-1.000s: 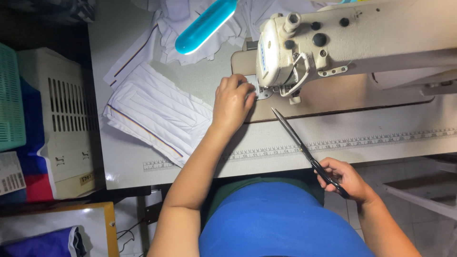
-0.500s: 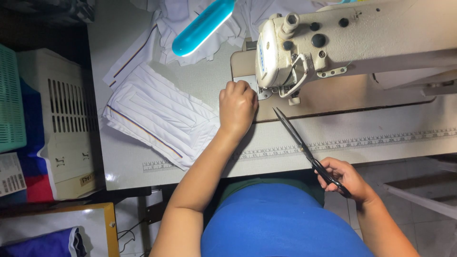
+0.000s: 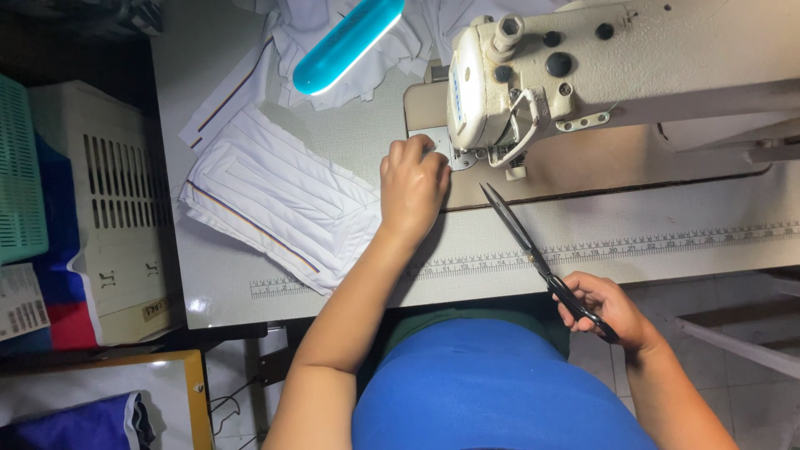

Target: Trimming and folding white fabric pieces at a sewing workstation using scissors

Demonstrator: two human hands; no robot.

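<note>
- Scissors [image 3: 533, 250], black-handled with long dark blades, lie slanted over the near edge of the tabletop [image 3: 667, 250], tips pointing far-left toward the sewing machine's needle area.
- Right hand [image 3: 604, 308] sits off the near edge of the tabletop, its fingers closed around the scissor handles; the blades look shut or nearly so.
- Left hand [image 3: 412, 183] rests palm down on the tabletop just left of the cream sewing machine [image 3: 583, 75], fingers curled together over a small white piece by the presser foot; how they grip it is hidden.
- White quilted fabric panel [image 3: 275, 200] with a dark striped edge lies just left of the left hand.
- Turquoise lamp [image 3: 346, 42] lies over loose white cloth [image 3: 283, 50] at the far side.
- 1 printed ruler strip [image 3: 633, 246] runs along the tabletop's near edge.
- White slotted crate [image 3: 108, 200] stands left of the tabletop.
</note>
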